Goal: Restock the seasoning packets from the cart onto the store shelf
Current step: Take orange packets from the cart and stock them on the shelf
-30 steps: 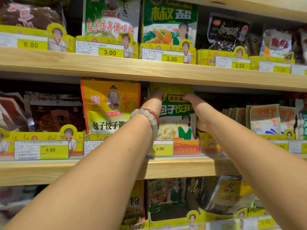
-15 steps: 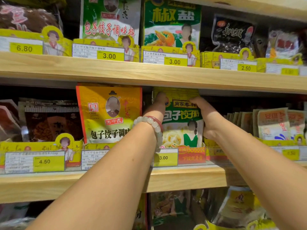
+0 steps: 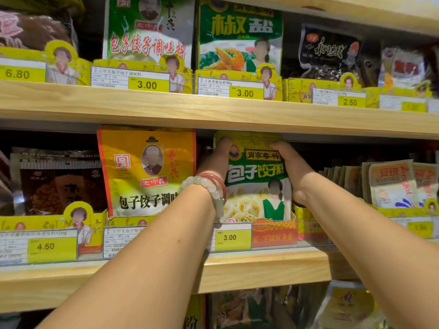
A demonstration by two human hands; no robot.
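The packet (image 3: 257, 184) between the two hands is green across the top with white lettering, a yellow name strip, and pale dumplings pictured below. Beside it, the orange packet (image 3: 145, 172) has a red edge, red logos and black characters on a pale lower band. The left wrist wears a bracelet (image 3: 209, 186) of milky white beads next to a thin red bangle (image 3: 217, 179). Price tags (image 3: 234, 237) are yellow with dark numbers, and the shelf (image 3: 261, 269) is light wood grain
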